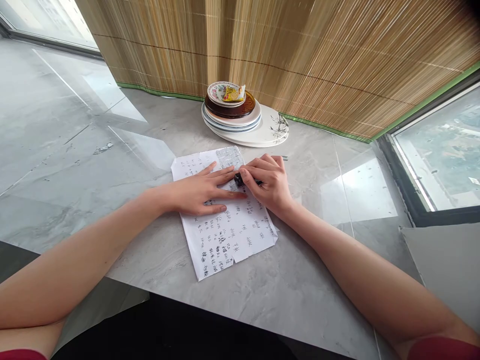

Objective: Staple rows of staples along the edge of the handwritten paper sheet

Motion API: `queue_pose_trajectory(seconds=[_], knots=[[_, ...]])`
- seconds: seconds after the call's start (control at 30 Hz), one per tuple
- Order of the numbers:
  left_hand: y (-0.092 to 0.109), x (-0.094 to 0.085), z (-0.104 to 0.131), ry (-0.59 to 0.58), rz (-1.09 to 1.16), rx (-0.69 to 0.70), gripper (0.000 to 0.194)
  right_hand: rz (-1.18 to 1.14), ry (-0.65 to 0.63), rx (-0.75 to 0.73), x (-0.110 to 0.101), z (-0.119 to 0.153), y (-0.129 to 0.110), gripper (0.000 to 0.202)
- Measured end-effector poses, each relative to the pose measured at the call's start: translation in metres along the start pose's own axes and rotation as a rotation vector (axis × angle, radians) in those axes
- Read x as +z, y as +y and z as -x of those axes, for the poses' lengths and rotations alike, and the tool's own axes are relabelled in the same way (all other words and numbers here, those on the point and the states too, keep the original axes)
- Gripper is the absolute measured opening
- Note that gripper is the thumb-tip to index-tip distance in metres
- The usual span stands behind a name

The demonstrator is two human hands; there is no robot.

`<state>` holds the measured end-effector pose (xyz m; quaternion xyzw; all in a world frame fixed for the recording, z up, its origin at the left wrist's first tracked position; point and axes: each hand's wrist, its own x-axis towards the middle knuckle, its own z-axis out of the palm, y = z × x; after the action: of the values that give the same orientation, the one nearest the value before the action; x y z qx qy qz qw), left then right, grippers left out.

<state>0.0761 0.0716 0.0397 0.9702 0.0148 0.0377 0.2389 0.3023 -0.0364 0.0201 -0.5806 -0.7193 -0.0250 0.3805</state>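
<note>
Though ragged-edged, paper (tabletop all round).

Writing in view, none legible

Columns of handwritten marks, resembling Chinese characters, cover the white paper at the frame's centre, too small to read. A dense grey block of script near its top edge is equally unreadable. At upper centre, the yellow packet bears illegible print.
</note>
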Motion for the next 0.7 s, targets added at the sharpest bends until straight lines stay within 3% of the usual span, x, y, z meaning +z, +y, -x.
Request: queue_pose_trajectory(seconds=[0.4, 0.7], knots=[[-0.0004, 0.0001, 0.0004, -0.07, -0.066, -0.015, 0.05, 0.017, -0.007, -0.006, -0.0002, 0.0004, -0.0025, 0.041], [-0.0009, 0.0009, 0.0014, -0.033, -0.052, 0.004, 0.049, 0.032, -0.009, -0.019, 0.0001, 0.0016, -0.0027, 0.04]])
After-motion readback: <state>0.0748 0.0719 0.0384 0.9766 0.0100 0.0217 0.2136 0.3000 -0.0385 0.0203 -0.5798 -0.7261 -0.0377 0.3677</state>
